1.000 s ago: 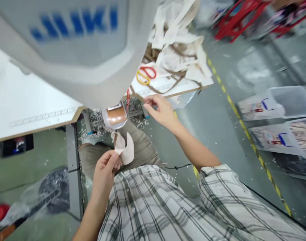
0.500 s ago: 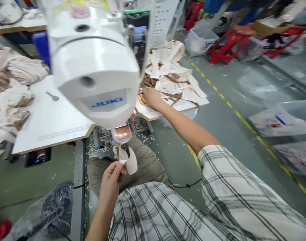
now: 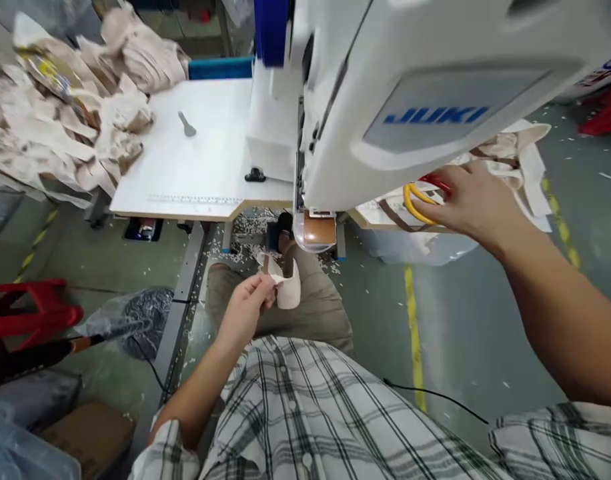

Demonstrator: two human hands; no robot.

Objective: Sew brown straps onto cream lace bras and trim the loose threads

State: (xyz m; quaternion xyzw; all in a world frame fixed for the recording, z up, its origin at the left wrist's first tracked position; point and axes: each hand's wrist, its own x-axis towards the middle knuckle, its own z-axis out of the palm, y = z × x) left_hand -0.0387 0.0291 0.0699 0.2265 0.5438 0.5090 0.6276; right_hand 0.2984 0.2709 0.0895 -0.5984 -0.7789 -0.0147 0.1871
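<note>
Low over my lap, my left hand [image 3: 253,297] pinches a small cream fabric piece [image 3: 289,292] between thumb and fingers. The piece curls into a loop and has a brown strip on it. Over the right part of the table, my right hand [image 3: 473,200] is closed around the red and yellow handles of a pair of scissors [image 3: 416,205]. Their blades are hidden from me. Between my hands stands the white JUKI sewing machine [image 3: 435,147], its head covering part of the table.
Cream fabric pieces [image 3: 105,127] are heaped on the left of the white table [image 3: 200,153]. A grey spoon-shaped tool [image 3: 186,125] lies there. More cream and brown fabric [image 3: 530,157] sits at the right. A red stool [image 3: 35,307] and a plastic-wrapped bundle [image 3: 148,317] are on the floor at left.
My view has swung, so the machine appears further right and closer. My right hand has the scissors handles in its grip, off the fabric heap. My left hand keeps its pinch on the cream piece.
</note>
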